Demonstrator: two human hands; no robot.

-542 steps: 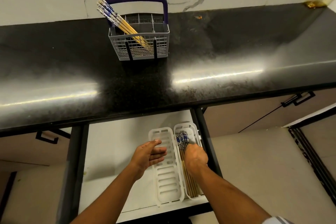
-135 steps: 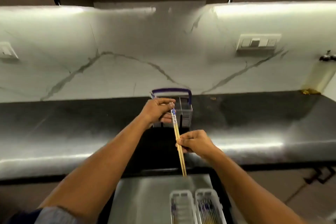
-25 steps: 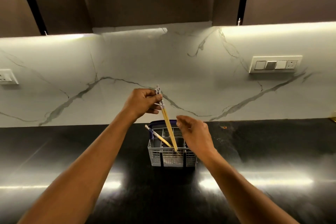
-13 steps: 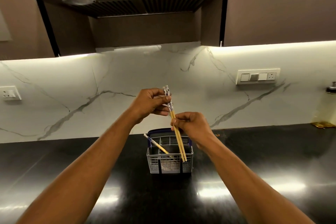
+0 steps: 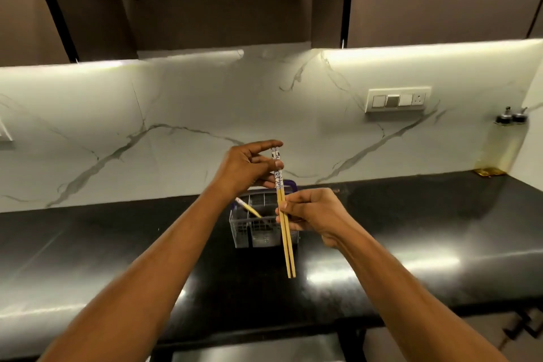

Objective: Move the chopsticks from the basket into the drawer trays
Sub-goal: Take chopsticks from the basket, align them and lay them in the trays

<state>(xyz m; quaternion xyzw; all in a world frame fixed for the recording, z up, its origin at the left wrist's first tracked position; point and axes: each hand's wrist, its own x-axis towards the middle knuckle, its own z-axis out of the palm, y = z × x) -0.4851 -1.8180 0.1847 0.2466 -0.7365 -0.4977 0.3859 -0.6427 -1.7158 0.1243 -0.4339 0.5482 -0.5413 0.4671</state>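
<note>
A pair of wooden chopsticks [image 5: 286, 244] with blue-and-white patterned tops hangs upright in front of the grey wire basket [image 5: 258, 233]. My left hand [image 5: 245, 169] pinches their patterned top ends. My right hand [image 5: 313, 214] grips them around the middle. Their tips hang free over the black counter, below the basket's base in the picture. The basket has a purple handle and stands on the counter behind my hands. One more chopstick [image 5: 248, 207] leans in it toward the left. Only a sliver of the open drawer [image 5: 252, 353] shows at the bottom edge; the trays are out of view.
The black stone counter [image 5: 411, 229] runs the full width, with a white marble backsplash behind. A switch panel [image 5: 398, 98] sits on the wall at right. An oil bottle [image 5: 504, 144] stands in the far right corner. A range hood hangs overhead.
The pair has come up out of the basket and toward me. My right hand went from reaching beside the sticks to gripping their middle. The view tilted up, then slightly down.
</note>
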